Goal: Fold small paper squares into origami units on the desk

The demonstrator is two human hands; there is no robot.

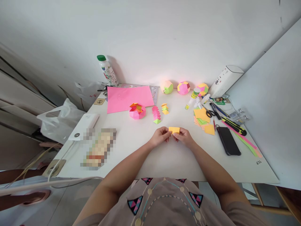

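Both my hands meet over the middle of the white table (164, 157), pinching a small folded orange paper (174, 130) between them. My left hand (161, 136) grips its left edge with fingers closed. My right hand (183, 137) grips its right edge, fingers closed too. Just beyond the paper lies a pink folded paper chain (155, 114) and a small stack of orange and green folded units (165, 108). A pink and orange paper polyhedron (137, 110) sits further left.
A pink sheet (129, 98) lies at the back with three paper balls (183, 87) along the wall. Loose orange and green paper squares (202, 117), scissors (208, 111), pens, a glue bottle (192, 97) and a black phone (228, 141) are on the right. A power bank (84, 126) and plastic bag (58, 121) are left.
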